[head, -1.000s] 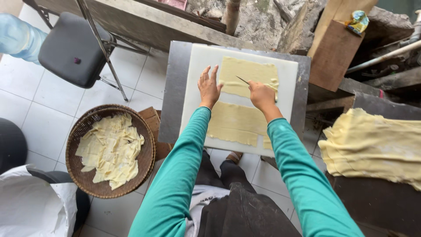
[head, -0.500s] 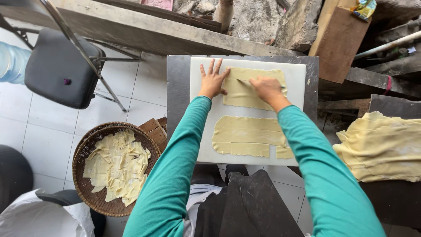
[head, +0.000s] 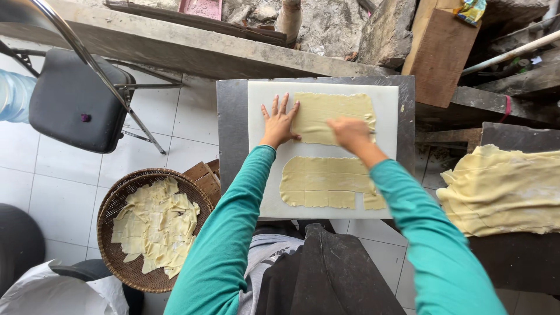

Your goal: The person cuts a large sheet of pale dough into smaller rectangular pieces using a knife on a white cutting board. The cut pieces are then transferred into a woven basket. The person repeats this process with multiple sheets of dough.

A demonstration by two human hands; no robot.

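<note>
Nearest, at lower centre of the frame, the cut dough sheet [head: 326, 182] lies on the white cutting board [head: 265, 151], scored into squares along its lower edge and touched by neither hand. Just above it, the right hand [head: 349, 132] is blurred, closed and resting on the lower right of the uncut dough sheet [head: 332, 111]; whether it pinches a blade cannot be told. The left hand [head: 280, 121] lies flat with fingers spread, its fingertips pressing that sheet's left edge. At lower left a woven basket [head: 111, 210] holds cut dough pieces [head: 154, 224]. At right lies a pile of rolled dough [head: 501, 189].
</note>
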